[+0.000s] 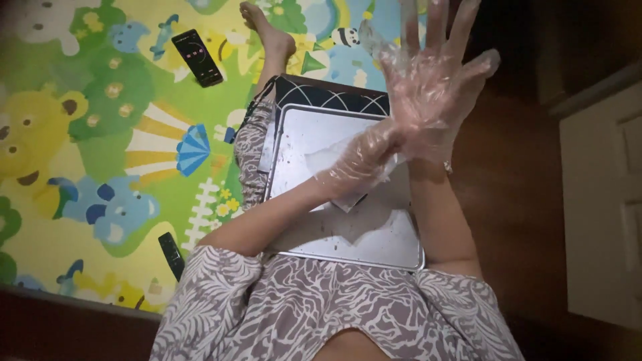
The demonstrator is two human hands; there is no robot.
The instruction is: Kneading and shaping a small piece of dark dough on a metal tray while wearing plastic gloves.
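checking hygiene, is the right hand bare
No, the right hand wears a clear plastic glove, and the left hand tugs its cuff.

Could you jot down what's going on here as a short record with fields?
Setting: person seated on a colourful animal-print play mat
Left hand: in a clear plastic glove, gripping the right wrist
Right hand: raised, fingers spread, in a clear plastic glove
On the lap: metal baking tray with dark specks
On the mat: phone, screen lit; dark remote
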